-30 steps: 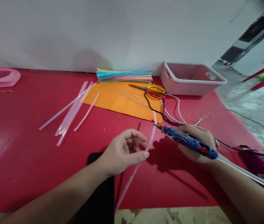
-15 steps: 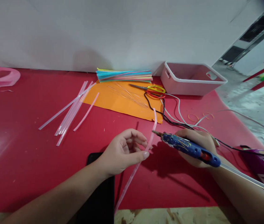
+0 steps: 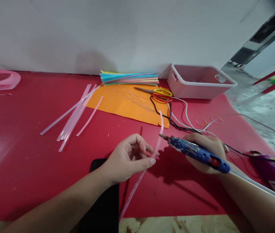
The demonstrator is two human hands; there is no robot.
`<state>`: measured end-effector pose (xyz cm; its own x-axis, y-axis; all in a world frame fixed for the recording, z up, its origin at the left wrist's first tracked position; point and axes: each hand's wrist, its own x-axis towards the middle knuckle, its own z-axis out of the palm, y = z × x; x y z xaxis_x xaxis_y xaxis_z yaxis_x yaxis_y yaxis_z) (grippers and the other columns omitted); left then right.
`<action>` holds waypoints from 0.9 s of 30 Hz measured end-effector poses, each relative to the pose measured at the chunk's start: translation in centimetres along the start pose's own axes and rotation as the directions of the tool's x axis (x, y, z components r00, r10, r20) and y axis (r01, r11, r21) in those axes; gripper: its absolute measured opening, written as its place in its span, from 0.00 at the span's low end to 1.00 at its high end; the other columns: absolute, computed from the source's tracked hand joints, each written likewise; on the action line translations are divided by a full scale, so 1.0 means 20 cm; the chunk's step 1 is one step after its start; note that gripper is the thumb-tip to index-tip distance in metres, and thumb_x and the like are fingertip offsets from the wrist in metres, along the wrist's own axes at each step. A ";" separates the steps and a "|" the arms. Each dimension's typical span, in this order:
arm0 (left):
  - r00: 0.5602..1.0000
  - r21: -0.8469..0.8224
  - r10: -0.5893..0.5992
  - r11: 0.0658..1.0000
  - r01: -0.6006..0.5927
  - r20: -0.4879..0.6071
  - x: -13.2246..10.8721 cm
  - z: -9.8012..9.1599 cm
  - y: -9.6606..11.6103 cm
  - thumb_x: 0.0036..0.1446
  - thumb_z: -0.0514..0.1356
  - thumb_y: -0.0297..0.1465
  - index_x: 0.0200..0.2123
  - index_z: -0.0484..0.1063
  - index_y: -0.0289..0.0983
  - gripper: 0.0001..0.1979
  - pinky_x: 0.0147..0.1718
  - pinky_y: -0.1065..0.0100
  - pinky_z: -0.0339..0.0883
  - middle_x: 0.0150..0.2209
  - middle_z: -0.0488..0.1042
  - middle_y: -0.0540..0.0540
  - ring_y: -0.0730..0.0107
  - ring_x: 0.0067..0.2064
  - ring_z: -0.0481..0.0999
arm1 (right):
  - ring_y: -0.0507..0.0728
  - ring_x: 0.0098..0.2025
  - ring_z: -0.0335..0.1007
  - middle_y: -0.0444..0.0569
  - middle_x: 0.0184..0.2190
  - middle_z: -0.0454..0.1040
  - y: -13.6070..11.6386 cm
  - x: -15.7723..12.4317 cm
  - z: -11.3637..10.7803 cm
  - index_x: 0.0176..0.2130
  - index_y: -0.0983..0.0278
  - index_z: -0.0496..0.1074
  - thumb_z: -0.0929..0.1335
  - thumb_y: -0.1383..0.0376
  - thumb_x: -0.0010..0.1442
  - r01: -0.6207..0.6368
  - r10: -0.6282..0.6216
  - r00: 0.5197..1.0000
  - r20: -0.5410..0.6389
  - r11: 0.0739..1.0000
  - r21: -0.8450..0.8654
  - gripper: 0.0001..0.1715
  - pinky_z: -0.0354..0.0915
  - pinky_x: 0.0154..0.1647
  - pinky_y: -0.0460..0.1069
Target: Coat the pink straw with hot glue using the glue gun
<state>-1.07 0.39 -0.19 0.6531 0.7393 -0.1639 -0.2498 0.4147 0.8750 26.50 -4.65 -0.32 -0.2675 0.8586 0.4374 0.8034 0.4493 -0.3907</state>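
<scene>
Between the thumb and fingers of my left hand (image 3: 130, 157) is a long pink straw-like strip (image 3: 134, 191), its upper end curving up past the fingertips and its lower end reaching toward the table's front edge. My right hand (image 3: 206, 147) is wrapped round a blue hot glue gun (image 3: 195, 152) smeared with dried glue. The gun's nozzle touches or nearly touches the strip above my left fingertips; I cannot tell which. A clear glue stick (image 3: 256, 186) sticks out of its back. Behind my left forearm lies a black flat object (image 3: 103, 200), partly covered.
On the red table (image 3: 30, 168) lie pale pink strips (image 3: 75, 113), an orange sheet (image 3: 118, 103), scissors (image 3: 160, 94) and a bundle of coloured strips (image 3: 129, 78). A pink bin (image 3: 198, 89) stands back right. Cables (image 3: 183, 126) trail rightward to a purple device (image 3: 270, 174).
A finger of my left hand has curled in slightly at the strip. The glue gun's nozzle has shifted a little upward along the strip; the rest looks the same.
</scene>
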 end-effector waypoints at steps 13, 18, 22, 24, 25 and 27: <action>0.993 -0.027 -0.032 0.999 0.029 -0.111 0.01 0.00 0.00 0.46 0.77 0.25 0.33 0.66 0.36 0.21 0.33 0.75 0.69 0.36 0.80 0.49 0.83 0.29 0.73 | 0.55 0.22 0.72 0.44 0.26 0.77 0.02 -0.03 -0.01 0.42 0.56 0.69 0.69 0.67 0.57 0.073 -0.078 0.996 0.046 0.992 0.103 0.11 0.64 0.23 0.49; 0.995 -0.020 -0.006 1.000 0.004 -0.103 0.01 0.01 0.00 0.47 0.77 0.24 0.35 0.66 0.36 0.22 0.35 0.76 0.70 0.36 0.80 0.50 0.83 0.30 0.75 | 0.53 0.25 0.73 0.43 0.28 0.77 0.06 -0.02 0.03 0.42 0.58 0.69 0.67 0.65 0.61 0.194 -0.208 0.976 0.068 0.965 0.176 0.07 0.66 0.27 0.47; 0.995 0.000 0.000 1.000 0.000 -0.101 0.01 0.01 0.01 0.47 0.77 0.25 0.34 0.67 0.35 0.21 0.32 0.76 0.69 0.35 0.78 0.52 0.84 0.28 0.73 | 0.54 0.24 0.71 0.44 0.26 0.76 0.06 -0.02 0.04 0.42 0.58 0.70 0.67 0.64 0.59 0.186 -0.192 0.980 0.044 0.976 0.110 0.09 0.63 0.24 0.48; 0.993 0.003 -0.006 1.000 0.006 -0.120 0.01 0.01 0.01 0.47 0.77 0.26 0.34 0.68 0.35 0.20 0.33 0.75 0.69 0.35 0.78 0.52 0.83 0.29 0.73 | 0.54 0.22 0.70 0.43 0.25 0.76 0.05 -0.02 0.03 0.41 0.58 0.70 0.68 0.64 0.58 0.096 -0.096 0.995 -0.001 0.995 0.037 0.09 0.62 0.24 0.48; 0.991 0.004 -0.009 1.000 0.009 -0.135 0.01 0.01 0.01 0.46 0.77 0.26 0.34 0.68 0.35 0.20 0.33 0.75 0.69 0.34 0.77 0.52 0.83 0.29 0.73 | 0.54 0.21 0.69 0.43 0.25 0.75 0.04 -0.02 0.02 0.41 0.58 0.70 0.69 0.65 0.58 0.048 -0.047 0.999 -0.025 0.999 0.012 0.09 0.62 0.24 0.49; 0.985 0.001 -0.009 1.000 0.009 -0.173 0.02 0.01 0.00 0.46 0.77 0.26 0.34 0.68 0.35 0.20 0.34 0.75 0.70 0.33 0.77 0.53 0.81 0.31 0.75 | 0.54 0.21 0.69 0.43 0.24 0.74 0.04 -0.02 0.01 0.40 0.58 0.70 0.69 0.65 0.58 -0.017 0.016 0.998 -0.052 1.000 -0.008 0.08 0.62 0.24 0.49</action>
<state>-0.78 0.57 -0.12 0.5215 0.8164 -0.2481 -0.2431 0.4209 0.8740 27.14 -4.72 -0.93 -0.2260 0.8518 0.4726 0.8122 0.4326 -0.3913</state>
